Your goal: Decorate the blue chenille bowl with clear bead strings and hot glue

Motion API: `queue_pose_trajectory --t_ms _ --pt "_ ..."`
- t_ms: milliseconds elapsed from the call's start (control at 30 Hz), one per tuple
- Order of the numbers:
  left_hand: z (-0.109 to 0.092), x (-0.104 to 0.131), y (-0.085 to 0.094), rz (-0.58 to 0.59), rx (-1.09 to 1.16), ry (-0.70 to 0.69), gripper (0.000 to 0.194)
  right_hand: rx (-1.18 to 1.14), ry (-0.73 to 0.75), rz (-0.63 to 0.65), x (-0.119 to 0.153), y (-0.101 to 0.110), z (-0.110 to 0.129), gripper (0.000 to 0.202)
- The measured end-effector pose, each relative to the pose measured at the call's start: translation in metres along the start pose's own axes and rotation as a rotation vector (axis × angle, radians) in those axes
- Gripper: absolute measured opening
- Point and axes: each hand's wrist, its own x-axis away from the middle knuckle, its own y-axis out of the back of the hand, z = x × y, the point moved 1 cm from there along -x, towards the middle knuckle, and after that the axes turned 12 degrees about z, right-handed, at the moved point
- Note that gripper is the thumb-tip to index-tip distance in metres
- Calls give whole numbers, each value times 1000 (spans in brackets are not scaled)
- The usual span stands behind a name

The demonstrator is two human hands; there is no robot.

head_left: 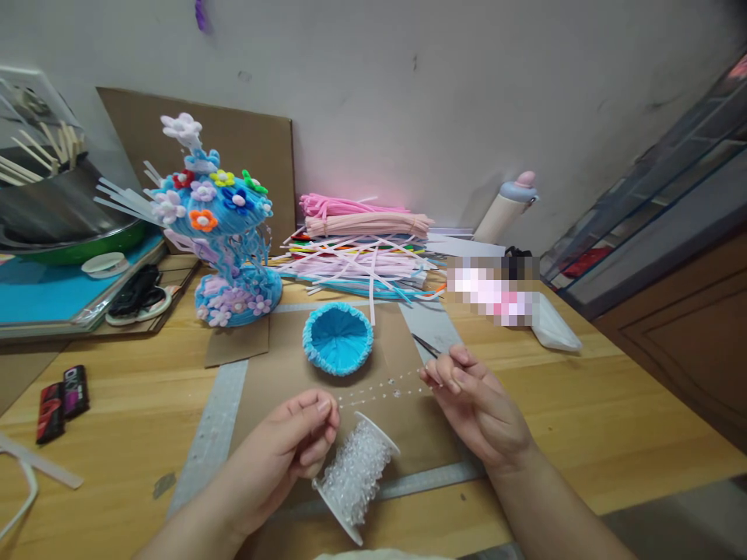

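Note:
A thin bead string (pixel 382 383) is stretched in two strands between my hands, over the cardboard. My left hand (pixel 300 435) pinches one end of it, fingers closed. At the other end my right hand (pixel 472 397) is also closed on the string. A dark pointed tool (pixel 426 344) shows beside my right fingers; whether they hold it I cannot tell. Below the strands a white spool (pixel 359 474) wound with transparent beads lies tilted, close to my left hand. Beyond the string sits a fluffy blue bowl-shaped piece (pixel 338 340), its hollow side showing.
A blue pipe-cleaner sculpture with flowers (pixel 219 225) stands at the back left. Bundles of pipe cleaners (pixel 367 249) lie along the wall. Scissors (pixel 140 303), a metal pot (pixel 58 198) and small packets (pixel 61 400) are at left, a bottle (pixel 506 210) at right.

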Motion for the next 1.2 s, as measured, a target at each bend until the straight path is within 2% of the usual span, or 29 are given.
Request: queue_pose_trajectory --t_ms 133,300,400,633,867,1033,1200 --pt "0 1 -1 27 -16 14 21 1 -19 3 -2 4 -1 25" --pt "-2 3 0 2 -35 6 21 286 32 -1 -4 12 -8 24" --pt "-2 2 1 -4 -19 2 22 349 17 -13 -3 16 -12 23" --pt "-2 2 4 -9 3 6 23 395 -100 28 8 15 -8 22" --pt "-1 0 1 -143 -118 0 27 332 -387 115 22 14 -14 23" --pt "-2 -1 1 -153 -104 -3 27 273 -433 143 22 14 -22 23" --pt "-1 0 3 -114 -73 3 25 485 -436 94 18 14 -17 13"
